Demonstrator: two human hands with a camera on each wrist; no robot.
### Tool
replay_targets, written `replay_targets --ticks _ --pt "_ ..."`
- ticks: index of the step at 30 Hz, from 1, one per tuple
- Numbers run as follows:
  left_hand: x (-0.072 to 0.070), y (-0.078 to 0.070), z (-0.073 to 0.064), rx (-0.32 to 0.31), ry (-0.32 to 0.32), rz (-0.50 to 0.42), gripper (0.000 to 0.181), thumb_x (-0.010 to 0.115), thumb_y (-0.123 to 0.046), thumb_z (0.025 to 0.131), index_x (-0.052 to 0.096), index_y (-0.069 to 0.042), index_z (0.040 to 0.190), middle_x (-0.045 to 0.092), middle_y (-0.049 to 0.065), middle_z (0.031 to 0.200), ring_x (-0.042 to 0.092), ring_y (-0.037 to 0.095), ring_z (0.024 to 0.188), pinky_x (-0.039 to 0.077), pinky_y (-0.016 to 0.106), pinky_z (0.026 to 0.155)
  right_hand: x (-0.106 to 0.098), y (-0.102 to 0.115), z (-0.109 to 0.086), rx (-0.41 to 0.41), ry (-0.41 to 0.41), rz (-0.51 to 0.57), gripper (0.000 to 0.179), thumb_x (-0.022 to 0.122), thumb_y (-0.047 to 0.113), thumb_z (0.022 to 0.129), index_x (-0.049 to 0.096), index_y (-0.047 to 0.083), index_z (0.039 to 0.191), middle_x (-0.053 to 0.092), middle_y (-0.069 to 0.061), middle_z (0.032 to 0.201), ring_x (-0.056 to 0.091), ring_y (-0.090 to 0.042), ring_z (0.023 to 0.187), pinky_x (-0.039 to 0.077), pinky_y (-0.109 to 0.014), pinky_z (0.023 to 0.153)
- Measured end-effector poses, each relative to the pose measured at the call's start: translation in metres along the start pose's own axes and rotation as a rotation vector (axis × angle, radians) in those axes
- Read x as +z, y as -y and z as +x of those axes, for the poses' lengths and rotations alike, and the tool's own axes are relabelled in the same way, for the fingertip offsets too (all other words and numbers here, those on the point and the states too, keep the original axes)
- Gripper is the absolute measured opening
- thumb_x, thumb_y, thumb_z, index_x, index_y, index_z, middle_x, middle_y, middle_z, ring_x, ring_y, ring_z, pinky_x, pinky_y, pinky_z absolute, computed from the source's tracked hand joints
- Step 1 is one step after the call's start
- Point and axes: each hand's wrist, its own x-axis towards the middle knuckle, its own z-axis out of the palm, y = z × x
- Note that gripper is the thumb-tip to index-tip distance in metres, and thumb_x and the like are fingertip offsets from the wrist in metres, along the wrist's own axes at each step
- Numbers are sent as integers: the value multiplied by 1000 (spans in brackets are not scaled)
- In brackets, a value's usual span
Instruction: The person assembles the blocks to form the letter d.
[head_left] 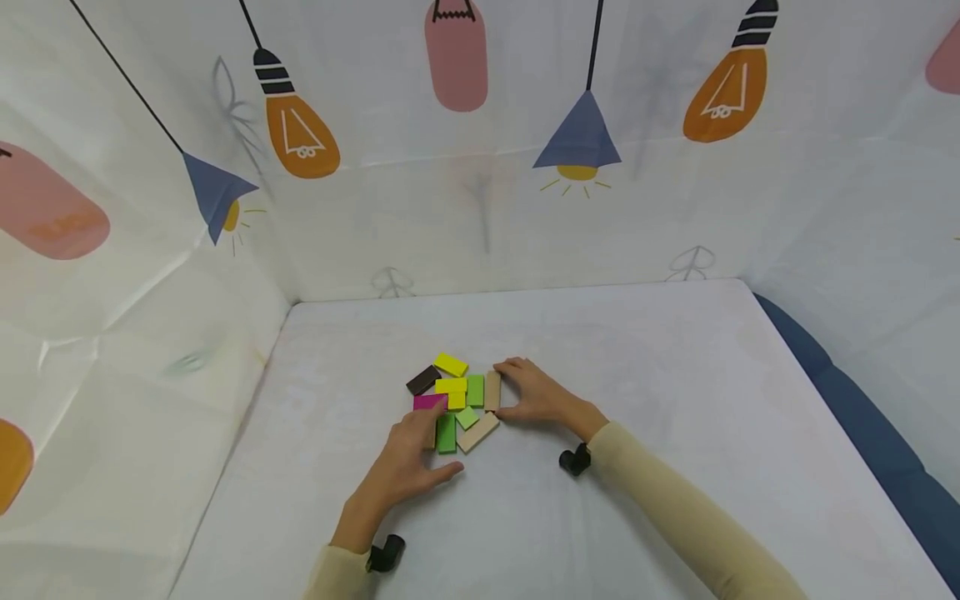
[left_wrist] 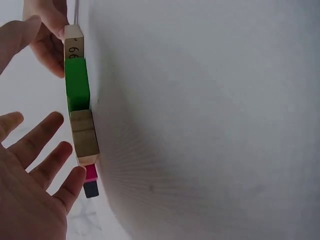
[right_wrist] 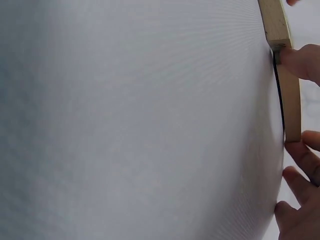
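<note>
Right hand [head_left: 534,398] pinches the upright tan block [head_left: 492,390] at the cluster's right edge, thumb at its near end and fingers curled over the far end. Left hand [head_left: 408,467] lies flat with fingers spread and relaxed, their tips touching the magenta block [head_left: 429,402] and the dark green block [head_left: 446,433]. Yellow, light green, brown and another tan block crowd between the hands on the white desk [head_left: 675,375].

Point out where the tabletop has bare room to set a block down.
Bare: between the blocks and the back wall, and right of the right hand toward the blue edge. Crowded: the cluster between the left hand and right hand.
</note>
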Motion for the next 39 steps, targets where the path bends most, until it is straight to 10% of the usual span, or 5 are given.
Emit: replay_targets --ticks 21,39 --pt "4 -20 13 95 131 17 81 77 -51 85 49 -21 154 71 -15 108 50 26 134 27 63 114 -15 -24 -30 -28 -93 22 77 84 28 82 52 -4 145 49 -25 146 46 -43 139 40 -58 115" --pt "-2 -19 59 188 289 172 84 80 -52 77 52 -24 150 56 0 150 39 31 141 29 62 115 -16 -38 -43 -13 -130 98 78 84 28 82 51 -3 145 46 -28 148 41 -47 142 37 -62 116"
